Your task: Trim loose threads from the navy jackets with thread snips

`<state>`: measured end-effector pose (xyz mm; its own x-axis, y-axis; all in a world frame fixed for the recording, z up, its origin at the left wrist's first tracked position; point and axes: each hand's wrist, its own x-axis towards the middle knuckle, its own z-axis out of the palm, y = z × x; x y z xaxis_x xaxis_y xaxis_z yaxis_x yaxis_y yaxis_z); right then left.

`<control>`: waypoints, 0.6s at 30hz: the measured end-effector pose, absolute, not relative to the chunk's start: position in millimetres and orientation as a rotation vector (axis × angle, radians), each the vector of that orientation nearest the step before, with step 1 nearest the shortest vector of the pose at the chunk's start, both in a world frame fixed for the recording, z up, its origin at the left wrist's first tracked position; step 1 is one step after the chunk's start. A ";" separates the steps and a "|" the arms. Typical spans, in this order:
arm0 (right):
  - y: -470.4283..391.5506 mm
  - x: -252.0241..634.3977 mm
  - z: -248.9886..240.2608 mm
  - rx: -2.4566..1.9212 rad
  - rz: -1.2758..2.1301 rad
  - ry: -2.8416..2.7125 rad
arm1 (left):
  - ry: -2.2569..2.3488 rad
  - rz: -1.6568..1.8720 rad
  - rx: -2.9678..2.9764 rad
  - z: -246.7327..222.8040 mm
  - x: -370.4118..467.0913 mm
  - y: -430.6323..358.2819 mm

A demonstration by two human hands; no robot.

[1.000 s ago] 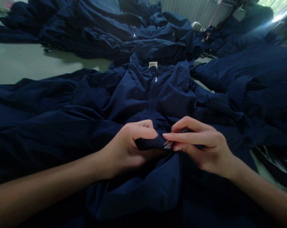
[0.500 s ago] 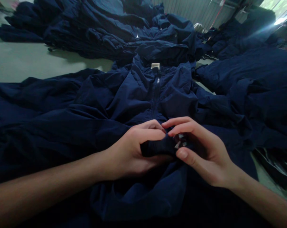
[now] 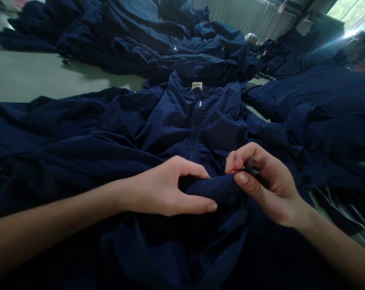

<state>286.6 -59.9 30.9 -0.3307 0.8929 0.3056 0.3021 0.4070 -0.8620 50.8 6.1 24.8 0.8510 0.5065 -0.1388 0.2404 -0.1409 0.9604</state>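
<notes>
A navy blue jacket lies spread in front of me, its front zipper running down from a collar with a pale label. My left hand grips a fold of the jacket's lower part, thumb on the near side and fingers behind. Just to the right, my right hand pinches the same fold between thumb and fingertips. A small dark tool with a metallic glint sits inside the right hand; the fingers hide most of it, and its kind cannot be made out.
Behind the jacket rises a large heap of navy garments. More navy garments lie on the right. The pale table top shows at the left. Dark cloth with light edges lies at the lower right.
My right hand has moved slightly right and up, closing from spread fingers into a pinch on the fabric. The fold between the hands is now stretched. My left thumb now shows on top of the cloth.
</notes>
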 end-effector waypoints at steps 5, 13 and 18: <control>-55.7 291.7 29.5 -1.029 0.904 -1.858 | 0.493 0.268 1.599 26.5 49.0 7.1; -53.7 276.3 8.9 -1.036 1.132 -1.653 | 0.363 0.763 1.552 11.7 55.4 -0.5; -55.2 272.7 7.5 -0.933 1.288 -1.526 | 0.396 0.742 1.528 13.8 56.3 -3.2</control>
<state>272.7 -55.2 7.5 -0.3063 0.9377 0.1642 -0.0044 0.1711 -0.9852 56.3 -3.2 13.8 0.7271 0.6526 0.2132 -0.1857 -0.1120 0.9762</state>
